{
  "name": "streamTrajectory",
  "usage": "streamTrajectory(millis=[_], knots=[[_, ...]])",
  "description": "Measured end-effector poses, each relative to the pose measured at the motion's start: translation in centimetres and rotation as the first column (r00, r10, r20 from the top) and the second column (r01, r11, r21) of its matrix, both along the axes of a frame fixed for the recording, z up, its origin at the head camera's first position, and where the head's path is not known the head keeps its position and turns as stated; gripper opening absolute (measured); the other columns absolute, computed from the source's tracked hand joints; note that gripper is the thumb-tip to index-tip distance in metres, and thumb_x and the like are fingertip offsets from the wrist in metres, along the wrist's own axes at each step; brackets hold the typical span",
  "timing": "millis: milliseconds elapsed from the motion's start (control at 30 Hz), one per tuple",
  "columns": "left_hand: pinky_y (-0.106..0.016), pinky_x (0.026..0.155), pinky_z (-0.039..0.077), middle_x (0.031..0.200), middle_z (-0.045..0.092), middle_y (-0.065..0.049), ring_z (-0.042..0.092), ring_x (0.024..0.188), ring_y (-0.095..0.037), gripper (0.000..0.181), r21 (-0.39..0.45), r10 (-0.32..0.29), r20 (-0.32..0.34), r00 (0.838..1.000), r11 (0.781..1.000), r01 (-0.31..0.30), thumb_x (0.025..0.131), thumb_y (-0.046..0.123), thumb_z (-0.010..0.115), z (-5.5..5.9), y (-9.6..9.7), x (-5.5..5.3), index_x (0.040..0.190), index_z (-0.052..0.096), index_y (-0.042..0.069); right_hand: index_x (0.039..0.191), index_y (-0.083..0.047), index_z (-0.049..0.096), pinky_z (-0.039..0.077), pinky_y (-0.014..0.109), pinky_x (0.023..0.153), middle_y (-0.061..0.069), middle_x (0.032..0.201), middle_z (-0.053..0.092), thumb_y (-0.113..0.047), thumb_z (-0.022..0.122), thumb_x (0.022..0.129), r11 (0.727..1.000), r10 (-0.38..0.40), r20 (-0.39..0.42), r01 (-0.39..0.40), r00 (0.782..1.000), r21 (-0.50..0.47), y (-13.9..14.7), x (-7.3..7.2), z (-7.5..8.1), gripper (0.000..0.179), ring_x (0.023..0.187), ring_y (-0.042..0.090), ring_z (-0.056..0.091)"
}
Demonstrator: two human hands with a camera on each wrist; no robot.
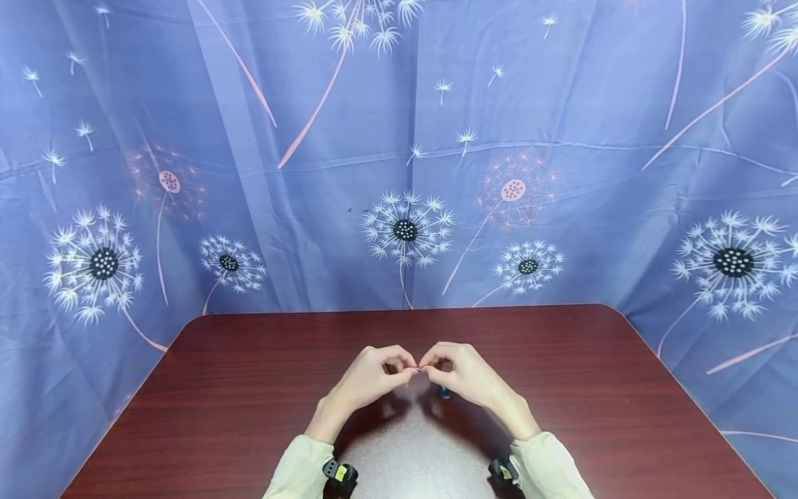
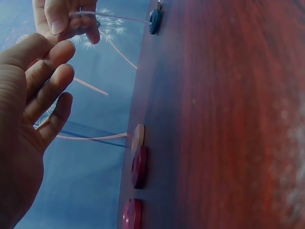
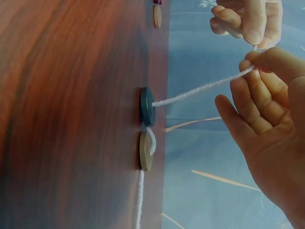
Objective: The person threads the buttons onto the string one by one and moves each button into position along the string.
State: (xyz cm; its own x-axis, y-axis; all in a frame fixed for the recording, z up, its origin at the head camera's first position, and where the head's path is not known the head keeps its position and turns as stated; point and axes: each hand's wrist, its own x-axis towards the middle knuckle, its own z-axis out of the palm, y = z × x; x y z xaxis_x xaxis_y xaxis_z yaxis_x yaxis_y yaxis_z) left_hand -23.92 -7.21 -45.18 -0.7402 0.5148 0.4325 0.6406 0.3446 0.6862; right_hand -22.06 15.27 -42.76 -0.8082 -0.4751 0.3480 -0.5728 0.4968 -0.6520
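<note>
Both hands meet over the middle of the table, fingertips nearly touching. My right hand (image 1: 464, 371) pinches a white cord (image 3: 202, 89) between thumb and index finger. A short bit of cord emerges toward my left hand (image 1: 374, 374), whose thumb and index finger pinch its tip. From the right fingers the cord slopes down to a dark teal button (image 3: 148, 107) on the table. It passes on through a tan button (image 3: 146, 151) beside it and trails along the tabletop. In the head view the right hand partly covers the teal button.
The left wrist view shows more loose buttons on the table: a tan one (image 2: 137, 137), a dark red one (image 2: 139, 167) and a red one (image 2: 132, 213). Behind the brown wooden table (image 1: 262, 346) hangs a blue dandelion-print curtain (image 1: 324, 242).
</note>
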Motion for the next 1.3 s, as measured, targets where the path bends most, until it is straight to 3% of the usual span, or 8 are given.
streamTrajectory(millis=[233, 467, 667, 767, 933, 1133, 1300], knots=[[-0.019, 0.053, 0.046, 0.065, 0.066, 0.013, 0.062, 0.058, -0.003, 0.011, 0.004, 0.012, -0.038, 0.999, 1.0, -0.011, 0.087, 0.012, 0.073, 0.2, 0.0, 0.1, 0.09, 0.07, 0.022, 0.094, -0.017, 0.07, 0.056, 0.036, 0.078, 0.0, 0.086, 0.07, -0.007, 0.065, 0.089, 1.0, 0.001, -0.005, -0.001, 1.0, -0.011, 0.1, 0.0, 0.1, 0.012, 0.079, 0.0, 0.059], [-0.019, 0.056, 0.049, 0.069, 0.068, 0.013, 0.059, 0.06, 0.002, 0.003, 0.001, 0.016, -0.044, 0.999, 1.0, -0.016, 0.09, 0.02, 0.072, 0.3, -0.1, 0.1, 0.093, 0.071, 0.019, 0.093, -0.017, 0.07, 0.056, 0.032, 0.075, -0.008, 0.084, 0.067, -0.008, 0.065, 0.09, 1.0, -0.007, -0.012, 0.007, 1.0, 0.001, 0.1, 0.0, 0.3, 0.011, 0.078, 0.0, 0.058], [-0.021, 0.067, 0.052, 0.083, 0.067, 0.016, 0.061, 0.074, 0.001, 0.011, -0.056, 0.021, 0.008, 1.0, 0.998, -0.02, 0.089, 0.025, 0.074, 0.2, -0.5, -0.3, 0.098, 0.072, 0.02, 0.094, -0.016, 0.069, 0.056, 0.031, 0.075, 0.002, 0.086, 0.07, -0.008, 0.065, 0.091, 1.0, -0.017, -0.017, 0.017, 1.0, 0.006, 0.3, -0.1, 0.2, 0.01, 0.078, 0.0, 0.059], [-0.024, 0.076, 0.054, 0.09, 0.067, 0.012, 0.064, 0.083, -0.004, 0.016, -0.095, 0.003, 0.017, 1.0, 0.995, -0.002, 0.088, 0.025, 0.076, 0.1, -0.8, -0.4, 0.1, 0.071, 0.016, 0.094, -0.017, 0.069, 0.057, 0.034, 0.077, -0.002, 0.086, 0.07, -0.008, 0.064, 0.091, 1.0, -0.021, -0.02, 0.021, 1.0, 0.006, 0.4, -0.2, 0.2, 0.011, 0.078, 0.0, 0.059], [-0.027, 0.085, 0.052, 0.097, 0.066, 0.012, 0.063, 0.094, -0.007, 0.019, -0.184, 0.028, 0.02, 0.999, 0.983, -0.024, 0.088, 0.026, 0.076, -0.4, -1.5, -0.8, 0.103, 0.072, 0.015, 0.094, -0.017, 0.069, 0.053, 0.023, 0.073, -0.003, 0.085, 0.069, -0.008, 0.064, 0.091, 1.0, -0.029, -0.009, 0.029, 1.0, 0.01, 0.3, -0.2, 0.3, 0.011, 0.077, 0.0, 0.058], [-0.027, 0.085, 0.051, 0.096, 0.063, 0.013, 0.061, 0.089, -0.003, 0.02, -0.218, 0.08, 0.091, 0.993, 0.974, -0.059, 0.088, 0.024, 0.076, -0.8, -2.2, -1.3, 0.105, 0.072, 0.015, 0.094, -0.017, 0.07, 0.055, 0.03, 0.075, 0.001, 0.087, 0.07, -0.009, 0.064, 0.091, 0.999, -0.028, -0.014, 0.028, 1.0, 0.017, 0.2, -0.3, 0.4, 0.011, 0.078, 0.0, 0.059], [-0.027, 0.089, 0.049, 0.095, 0.064, 0.011, 0.061, 0.086, -0.003, 0.021, -0.244, 0.089, 0.122, 0.989, 0.968, -0.057, 0.088, 0.026, 0.076, -0.9, -2.4, -1.4, 0.106, 0.072, 0.014, 0.094, -0.017, 0.07, 0.056, 0.03, 0.075, 0.0, 0.087, 0.07, -0.008, 0.065, 0.09, 0.999, -0.039, -0.011, 0.039, 0.999, 0.024, 0.5, -0.3, 0.3, 0.01, 0.078, 0.0, 0.059]])
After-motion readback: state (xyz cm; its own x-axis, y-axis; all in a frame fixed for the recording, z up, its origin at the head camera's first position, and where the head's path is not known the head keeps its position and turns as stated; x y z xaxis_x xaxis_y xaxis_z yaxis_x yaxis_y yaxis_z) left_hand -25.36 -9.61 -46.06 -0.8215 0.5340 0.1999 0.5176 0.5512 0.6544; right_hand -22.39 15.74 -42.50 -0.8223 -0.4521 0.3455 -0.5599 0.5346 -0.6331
